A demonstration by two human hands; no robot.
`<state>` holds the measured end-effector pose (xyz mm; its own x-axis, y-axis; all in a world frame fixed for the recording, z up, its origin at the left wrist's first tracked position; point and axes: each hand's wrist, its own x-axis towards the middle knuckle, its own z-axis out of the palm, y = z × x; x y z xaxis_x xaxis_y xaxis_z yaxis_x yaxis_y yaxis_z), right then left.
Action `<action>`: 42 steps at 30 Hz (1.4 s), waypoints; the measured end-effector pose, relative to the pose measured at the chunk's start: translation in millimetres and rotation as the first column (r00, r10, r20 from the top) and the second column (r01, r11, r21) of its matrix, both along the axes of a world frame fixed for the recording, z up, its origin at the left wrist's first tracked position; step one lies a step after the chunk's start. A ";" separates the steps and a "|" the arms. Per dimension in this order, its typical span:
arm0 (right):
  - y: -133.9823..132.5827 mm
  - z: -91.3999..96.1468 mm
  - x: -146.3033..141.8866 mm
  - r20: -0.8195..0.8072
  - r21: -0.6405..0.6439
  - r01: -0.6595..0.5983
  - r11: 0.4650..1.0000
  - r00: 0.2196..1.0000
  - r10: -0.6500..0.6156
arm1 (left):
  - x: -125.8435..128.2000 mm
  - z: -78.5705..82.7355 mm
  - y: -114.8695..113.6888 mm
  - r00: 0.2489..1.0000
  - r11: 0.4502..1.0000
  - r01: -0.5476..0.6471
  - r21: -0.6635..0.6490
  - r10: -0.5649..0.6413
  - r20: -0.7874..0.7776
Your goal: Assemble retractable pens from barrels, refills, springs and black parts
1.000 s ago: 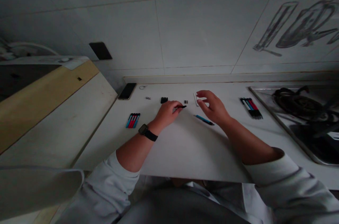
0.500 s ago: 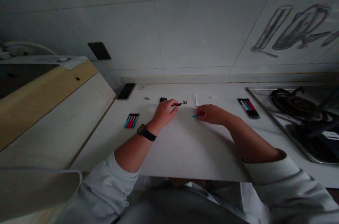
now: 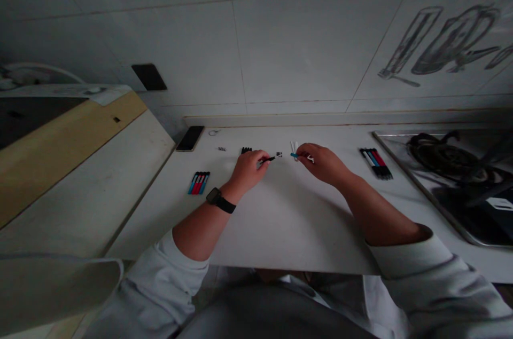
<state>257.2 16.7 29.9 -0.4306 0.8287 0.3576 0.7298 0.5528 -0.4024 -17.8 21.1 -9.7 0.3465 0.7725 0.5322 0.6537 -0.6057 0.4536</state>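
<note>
My left hand (image 3: 249, 167) pinches a small black pen part (image 3: 269, 159) between thumb and fingers, its tip pointing right. Just past that tip lies a small dark and white piece (image 3: 279, 154), too small to make out. In my right hand (image 3: 318, 159) is a blue pen part (image 3: 294, 155), with the fingers closed round its right end. Thin white sticks (image 3: 293, 146) like pen refills lie right behind it. Black pen parts (image 3: 246, 150) stand in a row behind my left hand, partly hidden by it.
Blue and red barrels (image 3: 199, 183) lie at left. Small springs (image 3: 222, 149), a phone (image 3: 190, 139) and a ring-like item (image 3: 214, 132) lie farther back. Several pens (image 3: 375, 163) lie at right, beside the gas stove (image 3: 449, 168). A wooden-edged box (image 3: 120, 141) bounds the left side.
My right hand has moved slightly away from me and raised the blue part to the front ends of the white sticks. The left hand stays in place, with more of the black part showing.
</note>
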 end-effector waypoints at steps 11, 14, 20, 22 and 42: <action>1.2 -1.5 1.2 0.014 0.041 0.004 0.999 1.000 -0.005 | 0.7 3.0 -1.1 1.000 1.000 0.018 0.012 -0.018 -0.018; 0.4 -0.9 0.9 0.039 0.064 -0.008 0.998 0.999 0.006 | 0.6 4.0 -1.5 0.999 0.999 0.028 0.019 -0.028 -0.017; -3.1 -6.0 -5.1 0.077 0.088 -0.017 0.996 0.997 0.010 | -0.2 3.4 -1.5 0.998 0.998 0.059 0.036 -0.058 -0.012; -4.9 -8.9 -8.7 0.078 0.090 -0.033 0.995 0.997 0.026 | 0.1 3.0 -1.7 0.997 0.996 0.077 0.035 -0.077 -0.017; -10.5 -16.7 -21.3 0.035 0.169 -0.088 0.982 0.996 0.083 | 2.8 3.9 -1.5 0.987 0.990 0.137 -0.016 -0.138 -0.085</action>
